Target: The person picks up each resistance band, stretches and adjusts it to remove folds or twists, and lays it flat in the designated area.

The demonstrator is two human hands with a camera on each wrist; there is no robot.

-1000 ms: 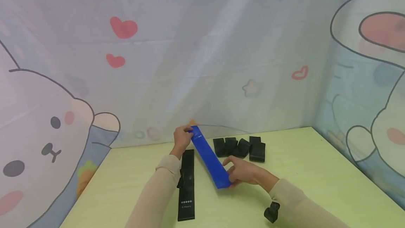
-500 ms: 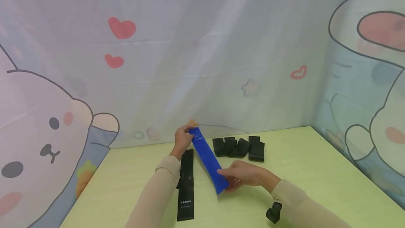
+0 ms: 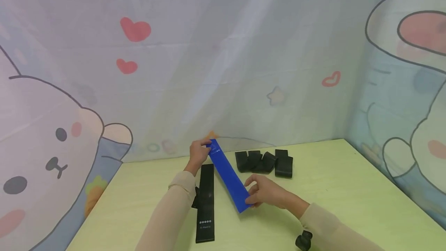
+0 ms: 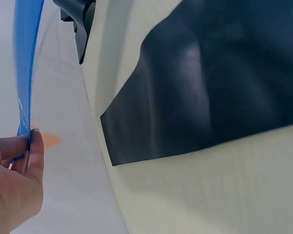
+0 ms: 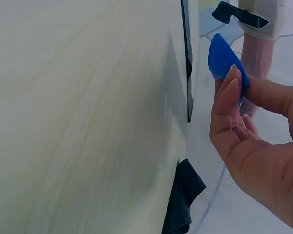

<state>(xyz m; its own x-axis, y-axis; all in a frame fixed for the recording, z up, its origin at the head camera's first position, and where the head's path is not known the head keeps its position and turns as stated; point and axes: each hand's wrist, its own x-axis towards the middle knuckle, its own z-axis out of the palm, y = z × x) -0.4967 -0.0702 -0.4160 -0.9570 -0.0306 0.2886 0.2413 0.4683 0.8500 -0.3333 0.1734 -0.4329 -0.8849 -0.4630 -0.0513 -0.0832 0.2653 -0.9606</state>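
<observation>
A flat blue resistance band (image 3: 228, 175) is held up at a slant over the table, between my two hands. My left hand (image 3: 198, 153) pinches its far upper end, which carries small white print; the left wrist view shows thumb and fingertips on the blue band (image 4: 25, 63). My right hand (image 3: 266, 192) pinches the near lower end. In the right wrist view, the right hand (image 5: 259, 151) has thumb and fingers on either side of the blue band (image 5: 224, 56). A black resistance band (image 3: 205, 204) marked with white dots lies lengthwise under the left forearm.
Several folded black bands (image 3: 283, 166) lie in a row at the back of the pale yellow-green table (image 3: 324, 189). Behind the table hangs a printed cloth (image 3: 223, 69) with hearts and cartoon animals. A small black device (image 3: 304, 240) sits at the right wrist.
My right hand has altered its grip on the band's lower end, its forefinger coming off the band's face. That end has dipped slightly toward me. My left hand keeps its pinch.
</observation>
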